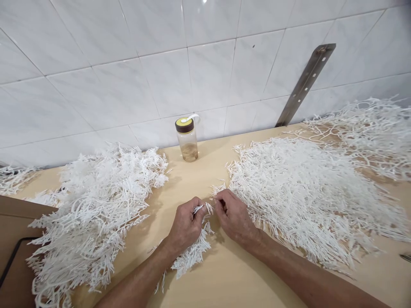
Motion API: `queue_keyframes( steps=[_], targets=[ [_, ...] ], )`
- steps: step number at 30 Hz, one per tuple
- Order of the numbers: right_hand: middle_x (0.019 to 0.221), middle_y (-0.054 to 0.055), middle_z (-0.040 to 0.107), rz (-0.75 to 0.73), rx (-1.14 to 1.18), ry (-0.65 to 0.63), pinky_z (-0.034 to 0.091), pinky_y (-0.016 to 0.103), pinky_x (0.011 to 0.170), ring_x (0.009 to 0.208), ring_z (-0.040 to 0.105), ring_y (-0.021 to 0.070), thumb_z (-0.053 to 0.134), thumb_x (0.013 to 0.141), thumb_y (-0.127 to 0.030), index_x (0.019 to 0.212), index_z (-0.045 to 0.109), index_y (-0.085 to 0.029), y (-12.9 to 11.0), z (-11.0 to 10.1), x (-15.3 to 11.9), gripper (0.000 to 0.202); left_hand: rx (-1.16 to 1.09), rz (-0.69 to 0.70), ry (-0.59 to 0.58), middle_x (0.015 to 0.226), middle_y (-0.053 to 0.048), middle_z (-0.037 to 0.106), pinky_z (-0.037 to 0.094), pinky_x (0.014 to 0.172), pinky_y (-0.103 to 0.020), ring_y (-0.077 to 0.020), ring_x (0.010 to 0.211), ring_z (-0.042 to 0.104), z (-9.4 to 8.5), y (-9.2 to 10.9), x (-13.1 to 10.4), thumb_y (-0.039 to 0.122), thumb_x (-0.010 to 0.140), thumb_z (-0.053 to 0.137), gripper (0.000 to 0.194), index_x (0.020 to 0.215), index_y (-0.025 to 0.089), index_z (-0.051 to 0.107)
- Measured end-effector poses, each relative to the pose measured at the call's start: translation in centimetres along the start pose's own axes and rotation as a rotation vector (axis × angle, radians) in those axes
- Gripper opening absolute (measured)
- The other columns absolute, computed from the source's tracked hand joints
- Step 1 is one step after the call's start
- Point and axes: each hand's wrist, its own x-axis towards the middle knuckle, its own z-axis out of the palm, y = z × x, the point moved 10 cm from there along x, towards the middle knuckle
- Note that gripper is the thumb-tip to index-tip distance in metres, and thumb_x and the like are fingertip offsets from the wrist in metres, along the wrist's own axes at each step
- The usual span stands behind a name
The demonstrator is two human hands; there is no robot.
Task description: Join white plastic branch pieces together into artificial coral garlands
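- Above the tabletop (201, 182), the left hand (188, 220) is closed around white strands (209, 208), their tips poking out past the thumb.
- Just beside those tips, the right hand (233, 212) pinches thumb and finger together; whether a piece sits between them cannot be told.
- Beneath the left hand shows a white clump (194, 254); whether it joins the held strands is hidden.
- Left of both hands lies a tangled heap (99, 196); right of them, a looser spread (298, 188).
- Picking strands apart seems the step in hand; the next move calls for a steady left grip and a light right-hand pull.
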Motion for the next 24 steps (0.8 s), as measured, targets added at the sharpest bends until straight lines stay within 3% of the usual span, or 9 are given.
queue_keyframes(
  steps=[3,7,12,18,24],
  targets=[
    [0.07,0.002,0.056,0.076,-0.001,0.084,0.042,0.029,0.059,0.062,0.052,0.0153,0.048,0.091,-0.021,0.078,0.055,-0.02,1.3,-0.9,0.2,0.014,-0.064,-0.019,-0.009,0.061,0.004,0.042,0.029,0.053,-0.022,-0.0097,0.055,0.035,0.3,-0.2,-0.2,0.042,0.093,0.049,0.031,0.076,0.017,0.056],
    [0.064,-0.002,0.055,0.244,0.204,0.055,0.041,0.025,0.045,0.047,0.049,0.0116,0.051,0.093,-0.032,0.095,0.058,-0.02,3.1,-1.1,-0.2,0.014,-0.159,-0.064,0.049,0.058,0.007,0.034,0.024,0.048,-0.021,-0.0084,0.051,0.028,0.2,-1.1,-0.2,0.048,0.092,0.052,0.034,0.081,0.017,0.057],
    [0.088,0.007,0.063,0.076,0.059,0.157,0.045,0.025,0.05,0.061,0.056,0.0133,0.053,0.092,-0.029,0.098,0.062,-0.018,0.6,-3.1,-0.2,0.015,-0.211,-0.07,0.123,0.058,0.007,0.035,0.026,0.048,-0.02,-0.0081,0.051,0.029,-0.3,-1.8,-0.1,0.05,0.091,0.054,0.035,0.083,0.016,0.059],
    [0.083,0.005,0.069,0.034,0.173,-0.024,0.045,0.023,0.046,0.054,0.055,0.011,0.054,0.094,-0.032,0.101,0.066,-0.016,-1.0,-0.6,-0.5,0.021,-0.199,-0.06,0.127,0.058,0.006,0.038,0.026,0.048,-0.02,-0.0076,0.051,0.031,-0.4,-1.4,-0.1,0.045,0.091,0.055,0.032,0.086,0.015,0.062],
    [0.074,0.003,0.069,0.076,0.167,-0.046,0.048,0.025,0.055,0.058,0.059,0.013,0.057,0.092,-0.032,0.084,0.068,-0.018,-0.3,0.0,-0.5,0.019,-0.14,-0.038,0.137,0.06,0.005,0.045,0.03,0.05,-0.02,-0.008,0.052,0.034,-0.5,-1.2,0.0,0.041,0.09,0.056,0.028,0.085,0.015,0.064]
  ],
)
